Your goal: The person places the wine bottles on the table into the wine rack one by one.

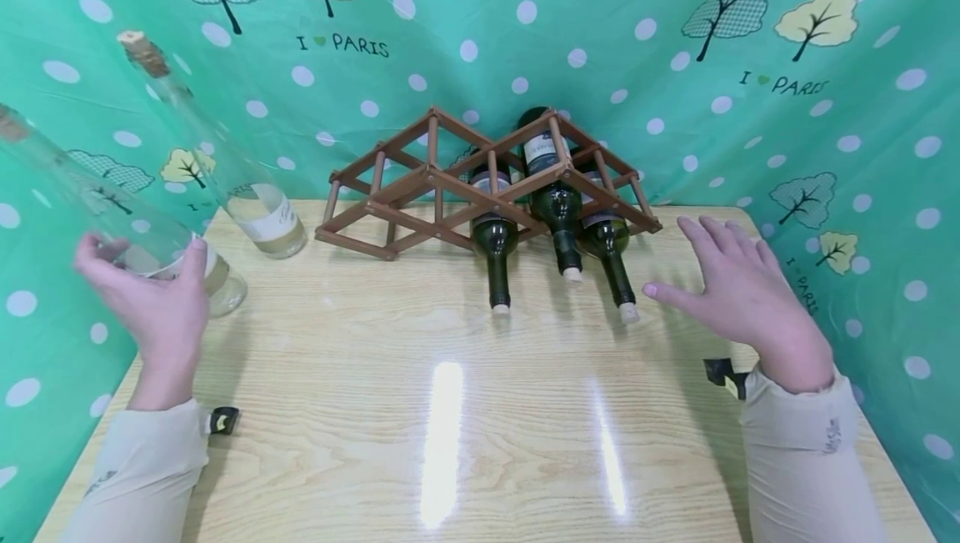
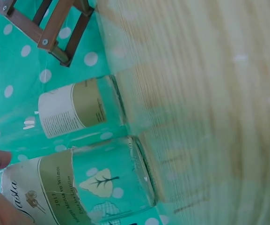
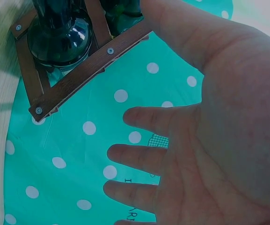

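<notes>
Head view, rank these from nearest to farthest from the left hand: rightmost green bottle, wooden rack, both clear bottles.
1. Front clear bottle: held in the left hand.
2. Rear clear bottle: just behind, to the right.
3. Wooden rack: farther right, its left end closest.
4. Rightmost green bottle: at the rack's right end.

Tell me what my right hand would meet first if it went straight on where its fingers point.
Probably the green dotted curtain; your right hand points past the right end of the wooden rack, though depth is unclear.
</notes>
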`<state>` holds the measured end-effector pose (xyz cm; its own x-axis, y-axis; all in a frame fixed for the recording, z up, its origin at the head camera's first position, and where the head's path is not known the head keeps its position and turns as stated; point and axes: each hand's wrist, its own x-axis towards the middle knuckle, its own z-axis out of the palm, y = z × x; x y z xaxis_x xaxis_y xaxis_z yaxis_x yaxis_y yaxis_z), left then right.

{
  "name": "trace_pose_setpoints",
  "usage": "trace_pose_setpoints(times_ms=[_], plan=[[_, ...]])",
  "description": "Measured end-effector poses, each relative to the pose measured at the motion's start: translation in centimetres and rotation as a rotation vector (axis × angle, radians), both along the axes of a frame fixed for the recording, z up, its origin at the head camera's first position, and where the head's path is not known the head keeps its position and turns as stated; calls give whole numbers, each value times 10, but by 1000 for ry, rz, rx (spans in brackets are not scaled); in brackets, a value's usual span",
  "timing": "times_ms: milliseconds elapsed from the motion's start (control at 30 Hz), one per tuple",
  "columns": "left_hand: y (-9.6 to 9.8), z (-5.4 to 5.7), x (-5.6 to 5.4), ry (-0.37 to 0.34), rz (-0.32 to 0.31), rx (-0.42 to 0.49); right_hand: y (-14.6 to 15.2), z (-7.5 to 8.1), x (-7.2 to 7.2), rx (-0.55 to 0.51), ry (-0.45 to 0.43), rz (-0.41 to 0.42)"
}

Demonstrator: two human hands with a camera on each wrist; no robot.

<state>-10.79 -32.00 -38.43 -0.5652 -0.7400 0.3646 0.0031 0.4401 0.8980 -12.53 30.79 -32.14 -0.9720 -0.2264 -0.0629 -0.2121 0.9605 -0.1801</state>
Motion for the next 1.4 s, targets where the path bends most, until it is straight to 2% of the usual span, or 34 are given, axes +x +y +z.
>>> trace_pose_setpoints(times_ms=[333,500,767,933,1400], plan=[[-16,-8,-3,-104,-17,29,-1,-1,-1,-2,-21,27],[-14,-8,0,-116,-23,28,-1,-1,-1,-8,-37,25],[-5,-3,2,-98,-28,19,-2,0,0,-21,-19,23],[3,3,2,-58,-35,24,-2,2,1,-23,-4,21],[32,29,14,39,-70,61,-9,7,9,-69,88,41]])
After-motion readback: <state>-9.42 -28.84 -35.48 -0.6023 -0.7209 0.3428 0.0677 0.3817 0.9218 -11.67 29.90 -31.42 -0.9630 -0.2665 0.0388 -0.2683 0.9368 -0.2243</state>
